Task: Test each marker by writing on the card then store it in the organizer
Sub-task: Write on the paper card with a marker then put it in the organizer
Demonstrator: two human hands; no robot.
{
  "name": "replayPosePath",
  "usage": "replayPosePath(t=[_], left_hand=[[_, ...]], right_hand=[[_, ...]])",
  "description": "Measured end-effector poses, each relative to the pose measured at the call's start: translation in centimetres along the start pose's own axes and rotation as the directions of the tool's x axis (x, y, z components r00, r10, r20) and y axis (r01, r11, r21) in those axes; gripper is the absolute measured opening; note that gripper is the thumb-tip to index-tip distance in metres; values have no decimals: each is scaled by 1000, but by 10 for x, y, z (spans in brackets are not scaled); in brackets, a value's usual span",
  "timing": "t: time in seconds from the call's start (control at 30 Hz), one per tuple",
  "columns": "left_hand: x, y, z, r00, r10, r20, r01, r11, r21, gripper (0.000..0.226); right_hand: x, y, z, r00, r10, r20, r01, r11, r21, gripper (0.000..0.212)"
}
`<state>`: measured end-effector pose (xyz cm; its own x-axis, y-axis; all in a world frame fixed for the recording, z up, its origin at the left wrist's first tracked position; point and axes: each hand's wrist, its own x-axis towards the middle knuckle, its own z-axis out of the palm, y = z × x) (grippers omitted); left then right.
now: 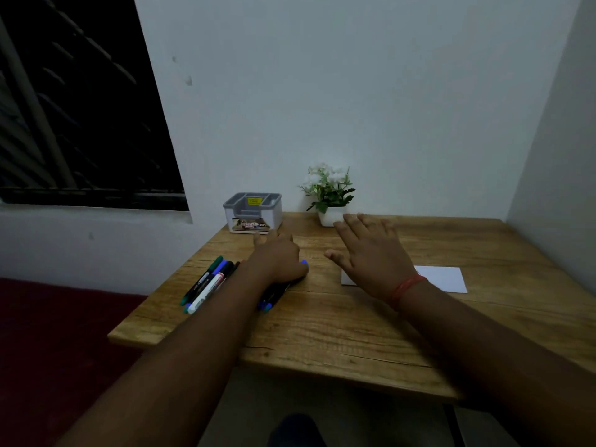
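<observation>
Several markers [206, 285] lie in a loose bunch on the left of the wooden table [338, 333]. My left hand [277, 258] lies over two more dark markers [271, 298], its fingers stretched toward the organizer; a blue cap [304, 262] peeks out beside the thumb. Whether the thumb holds that marker is hidden. The grey organizer [253, 211] stands at the back left, nothing visible in it. My right hand [367, 256] hovers with its fingers spread above the table's middle. It partly covers the white card [445, 277].
A small potted plant [329, 195] with white flowers stands against the wall, right of the organizer. Walls close in the table at the back and right. A dark window is on the left, and the table's left edge drops to a red floor.
</observation>
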<state>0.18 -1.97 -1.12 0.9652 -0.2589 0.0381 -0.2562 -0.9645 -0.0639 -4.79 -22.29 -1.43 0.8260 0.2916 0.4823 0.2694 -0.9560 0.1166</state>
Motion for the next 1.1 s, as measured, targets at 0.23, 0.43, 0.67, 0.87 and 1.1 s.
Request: replayPosePath(t=[0.23,0.43,0.67,0.87,1.1], left_hand=[[11,35,-18,943,-165,-290,-85,720,-689,14],[36,64,-23,937,-337,-87,-101,-24,-995,25],[56,91,-8,986,-159,54,-19,-428,-904,7],[65,93,15,989,3,-147,-146,-58,-988,7],[68,94,23,942,173,-288,-316,160,-935,11]], right_hand=[[-14,24,7,1000,-29,5,29,999,15,66],[-8,40,10,991,137,5,-115,809,576,35],[10,62,9,914,330,234,-221,-77,972,14],[14,67,26,849,417,324,-236,-249,939,11],[11,67,24,846,435,307,-300,-86,950,12]])
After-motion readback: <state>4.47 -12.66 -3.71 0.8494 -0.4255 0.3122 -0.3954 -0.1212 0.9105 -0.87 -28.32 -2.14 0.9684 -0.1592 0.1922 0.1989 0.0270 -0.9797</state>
